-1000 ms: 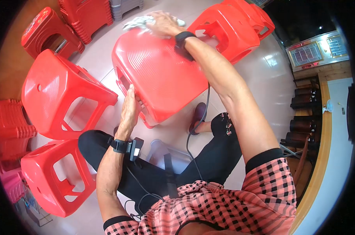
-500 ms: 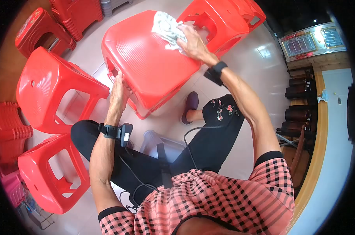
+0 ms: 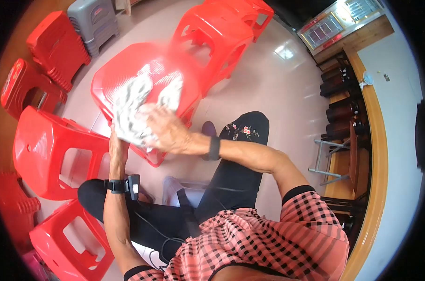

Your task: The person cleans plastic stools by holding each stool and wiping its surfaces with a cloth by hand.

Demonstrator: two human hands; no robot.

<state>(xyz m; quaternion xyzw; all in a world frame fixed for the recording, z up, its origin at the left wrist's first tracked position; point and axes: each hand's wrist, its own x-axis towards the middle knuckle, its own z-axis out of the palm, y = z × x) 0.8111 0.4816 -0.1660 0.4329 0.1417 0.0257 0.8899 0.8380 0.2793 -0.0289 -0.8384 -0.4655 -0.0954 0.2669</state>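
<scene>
A red plastic stool (image 3: 111, 70) with a ridged seat stands in front of me. My right hand (image 3: 168, 131) is closed on a white patterned cloth (image 3: 130, 100), which lies bunched and partly spread over the near left part of the seat. Motion smears the cloth a little. My left hand (image 3: 117, 150) grips the stool's near left side, just below the cloth; its fingertips are partly hidden.
To the left stand another red stool (image 3: 44, 150) and a lower red stool (image 3: 69, 239). More red stools (image 3: 217, 30) stand beyond the seat. Stacked red stools (image 3: 58, 47) and grey stools (image 3: 93, 21) line the back left. A folding chair (image 3: 353, 159) is at right.
My right hand has brought the cloth from the seat's far right edge toward its near left side. The view has shifted, and my left hand stays at the stool's side.
</scene>
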